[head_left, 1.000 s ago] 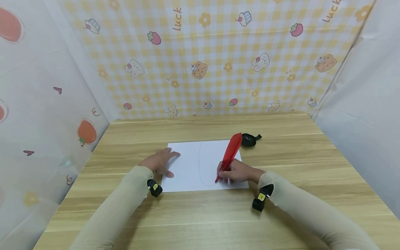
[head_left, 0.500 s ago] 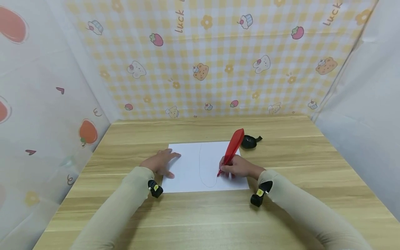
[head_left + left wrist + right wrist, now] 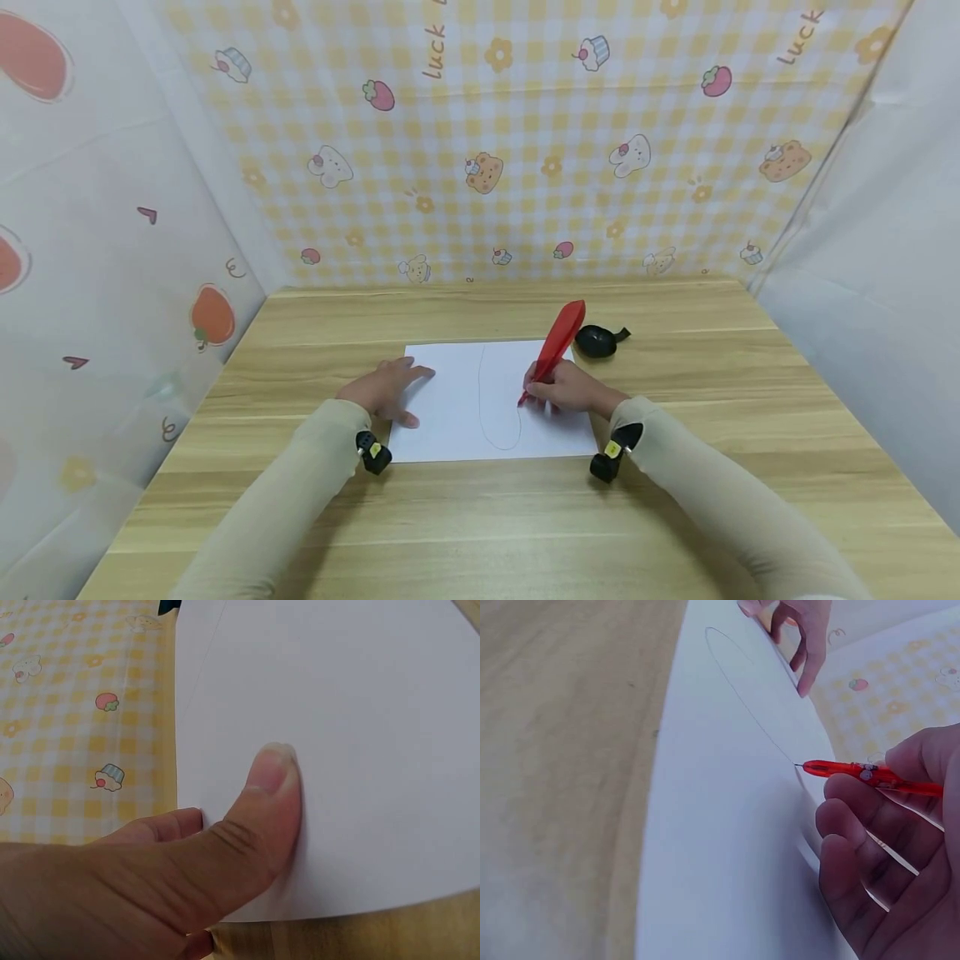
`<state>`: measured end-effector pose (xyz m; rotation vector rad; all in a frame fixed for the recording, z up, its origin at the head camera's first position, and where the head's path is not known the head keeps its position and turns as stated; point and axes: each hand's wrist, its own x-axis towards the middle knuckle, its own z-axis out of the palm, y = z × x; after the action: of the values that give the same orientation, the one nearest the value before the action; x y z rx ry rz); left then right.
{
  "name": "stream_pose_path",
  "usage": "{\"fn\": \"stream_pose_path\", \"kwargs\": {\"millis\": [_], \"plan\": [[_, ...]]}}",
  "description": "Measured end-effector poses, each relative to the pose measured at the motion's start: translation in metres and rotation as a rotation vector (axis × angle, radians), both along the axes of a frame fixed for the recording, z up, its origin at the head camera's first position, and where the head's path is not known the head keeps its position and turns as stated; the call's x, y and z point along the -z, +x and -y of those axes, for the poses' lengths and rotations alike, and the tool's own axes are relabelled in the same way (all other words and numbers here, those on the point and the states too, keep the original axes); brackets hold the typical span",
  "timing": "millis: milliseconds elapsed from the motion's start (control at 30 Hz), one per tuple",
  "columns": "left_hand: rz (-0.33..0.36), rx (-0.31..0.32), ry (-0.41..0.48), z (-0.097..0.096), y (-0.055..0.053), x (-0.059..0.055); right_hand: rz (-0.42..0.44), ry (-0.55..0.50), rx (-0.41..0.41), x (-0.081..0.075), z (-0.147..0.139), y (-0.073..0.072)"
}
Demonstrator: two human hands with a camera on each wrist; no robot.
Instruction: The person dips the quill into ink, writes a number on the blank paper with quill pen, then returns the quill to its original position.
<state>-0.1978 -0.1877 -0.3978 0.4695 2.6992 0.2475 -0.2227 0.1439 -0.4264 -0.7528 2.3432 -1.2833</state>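
Observation:
A sheet of white paper lies on the wooden table. My right hand pinches a red feather pen between thumb and fingers. In the right wrist view the red pen barrel ends in a fine tip that meets a thin drawn line. This line forms a narrow U, its bottom toward the paper's near edge. With fingers spread, my left hand rests on the paper's left edge. The left wrist view shows the left thumb lying flat on the sheet.
Behind the paper's far right corner sits a small round black object with a short strap. A yellow checked cloth hangs along the table's back edge. White cloth walls stand at both sides.
My right hand has moved away from the near edge, and the pen tip has carried the line round the bottom of the U and up its right side. The left hand stays put.

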Motion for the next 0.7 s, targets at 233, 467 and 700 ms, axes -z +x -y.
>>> {"fn": "stream_pose_path", "kwargs": {"millis": [233,467,700], "plan": [[-0.005,-0.003,-0.004,0.001,-0.002,0.004,-0.002,-0.013,0.058,-0.001,0.008,-0.004],[-0.002,-0.008,-0.005,0.000,-0.001,0.003,0.017,-0.003,0.132,0.007,0.018,-0.012],[0.000,-0.007,-0.002,0.000,0.000,0.001,0.026,-0.017,0.169,0.006,0.031,-0.009]]}}
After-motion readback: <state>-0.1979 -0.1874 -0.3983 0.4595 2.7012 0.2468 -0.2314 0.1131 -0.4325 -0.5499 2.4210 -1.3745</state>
